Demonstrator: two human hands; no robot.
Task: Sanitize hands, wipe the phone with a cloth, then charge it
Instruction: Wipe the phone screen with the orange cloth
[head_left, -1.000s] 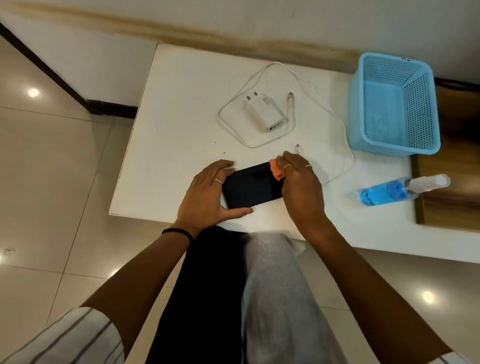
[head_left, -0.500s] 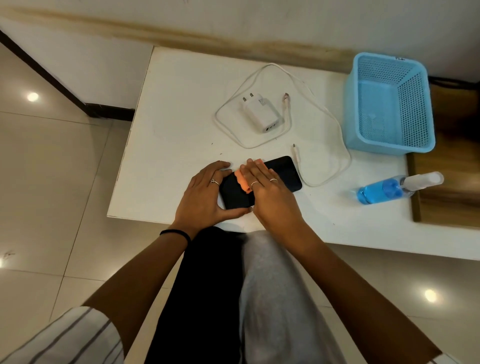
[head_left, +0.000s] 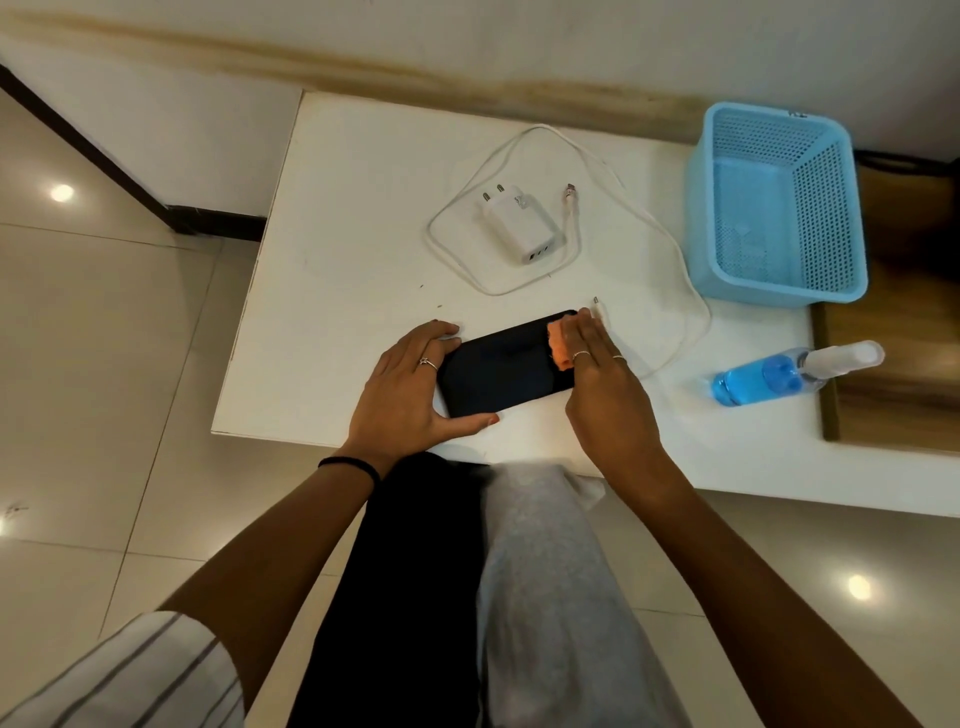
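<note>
A black phone (head_left: 498, 369) lies flat near the front edge of the white table (head_left: 353, 249). My left hand (head_left: 410, 389) clamps the phone's left end between thumb and fingers. My right hand (head_left: 608, 384) presses a small orange cloth (head_left: 557, 349) flat on the phone's right end; most of the cloth is hidden under the fingers. A white charger plug (head_left: 519, 228) lies behind the phone, with its white cable (head_left: 691, 296) looped around it. One cable tip (head_left: 597, 306) lies just beyond my right fingertips. The blue sanitizer spray bottle (head_left: 779, 376) lies on its side to the right.
A light blue perforated basket (head_left: 779, 208) stands at the back right of the table, against the wall. A wooden surface (head_left: 904, 364) adjoins the table on the right. My legs are under the table's front edge, over a tiled floor.
My right hand has slid the orange cloth from the phone's left part back to its right end. My left hand has kept its hold on the phone.
</note>
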